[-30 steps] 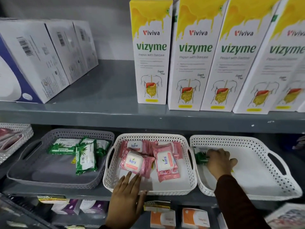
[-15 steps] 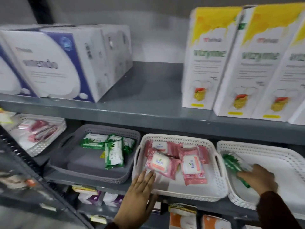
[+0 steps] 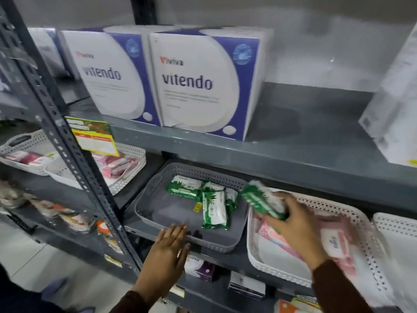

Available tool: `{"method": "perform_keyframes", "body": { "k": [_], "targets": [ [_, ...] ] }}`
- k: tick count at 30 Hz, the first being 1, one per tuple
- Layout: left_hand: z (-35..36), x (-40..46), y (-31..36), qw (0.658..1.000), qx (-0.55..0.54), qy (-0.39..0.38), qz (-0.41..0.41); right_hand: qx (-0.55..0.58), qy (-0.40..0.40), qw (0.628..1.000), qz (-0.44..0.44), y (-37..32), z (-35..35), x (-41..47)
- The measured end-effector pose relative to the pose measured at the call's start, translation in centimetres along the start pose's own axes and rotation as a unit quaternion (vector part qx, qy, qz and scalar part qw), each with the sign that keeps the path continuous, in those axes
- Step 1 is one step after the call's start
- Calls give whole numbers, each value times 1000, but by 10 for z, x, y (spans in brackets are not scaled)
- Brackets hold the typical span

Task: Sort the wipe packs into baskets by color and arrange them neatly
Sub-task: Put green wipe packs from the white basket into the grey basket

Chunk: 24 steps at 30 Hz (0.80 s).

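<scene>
My right hand (image 3: pixel 293 224) grips a green wipe pack (image 3: pixel 261 201) and holds it in the air over the left rim of the white basket (image 3: pixel 358 213), beside the grey basket (image 3: pixel 155 216). Several green packs (image 3: pixel 213 206) lie in the grey basket toward its back right. Pink packs (image 3: pixel 336 242) lie in the white basket, partly hidden by my right arm. My left hand (image 3: pixel 168 251) rests flat, fingers spread, on the front edge of the grey basket, holding nothing.
Two blue-and-white Vitendo boxes (image 3: pixel 203 80) stand on the shelf above. A slotted grey upright post (image 3: pixel 74 163) runs down the left. Behind it sits another white basket (image 3: pixel 126 175) with pink packs. A further white basket (image 3: pixel 397 227) is at the far right.
My right hand lifted the green pack out of the far-right white basket and carried it left toward the grey basket. My left hand slid from the middle basket's front to the grey basket's front.
</scene>
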State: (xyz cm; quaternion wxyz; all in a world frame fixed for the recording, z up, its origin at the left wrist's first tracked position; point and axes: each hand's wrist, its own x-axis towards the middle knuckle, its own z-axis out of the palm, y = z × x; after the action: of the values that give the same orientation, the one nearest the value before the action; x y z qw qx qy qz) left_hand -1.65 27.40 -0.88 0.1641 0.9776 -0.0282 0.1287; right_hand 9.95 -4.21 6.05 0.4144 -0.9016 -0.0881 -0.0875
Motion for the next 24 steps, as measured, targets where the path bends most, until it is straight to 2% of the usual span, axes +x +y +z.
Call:
{"method": "perform_keyframes", "body": {
  "k": [2,6,10,14,16,18,20,24],
  "targets": [
    [-4,4,-10,1000,-7,3,5,-30,-35,997,-59,-27,49,6],
    [-10,6,-27,1000,-18,5,21,-75,-119,986,-84,-74,132,26],
    [-13,7,-32,998,-54,3,26,-133,-128,978,-99,-105,195,44],
    [-17,12,-35,997,-58,16,47,-254,-162,950,-87,-115,229,48],
    [-17,14,-35,997,-46,27,49,-243,-187,949,-73,-119,231,45],
    [-18,16,-33,998,-30,28,38,-186,-199,961,-53,-123,219,40],
    [-20,20,-28,999,-21,20,30,-91,-164,982,-33,-120,196,30],
    [-23,38,-1,999,-27,-32,32,10,22,1000,-20,-72,125,2]
  ]
}}
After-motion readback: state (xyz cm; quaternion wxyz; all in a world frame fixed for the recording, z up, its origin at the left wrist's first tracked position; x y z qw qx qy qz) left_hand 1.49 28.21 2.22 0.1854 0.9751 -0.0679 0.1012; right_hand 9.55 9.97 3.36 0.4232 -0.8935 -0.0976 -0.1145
